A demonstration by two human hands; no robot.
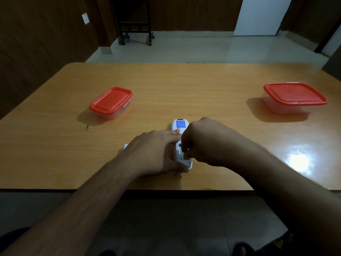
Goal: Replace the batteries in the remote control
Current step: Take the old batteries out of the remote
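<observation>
Left grip (155, 154) clasps the remote (181, 145); right grip (201, 143) pinches inside its open compartment

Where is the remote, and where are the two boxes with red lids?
remote (180, 124), head view, on its blue sticker.
left box (111, 99), head view, middle of its red lid.
right box (295, 93), head view, middle of its red lid.

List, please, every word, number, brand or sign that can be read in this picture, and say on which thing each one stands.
Blue sticker on the back of the white remote control: it carries several lines of light print, the lower ones perhaps digits, but all are too small and blurred to read.
Two red-lidded containers: no text visible.
Wooden table: no text visible.
White wall plate: no readable marking.
</observation>
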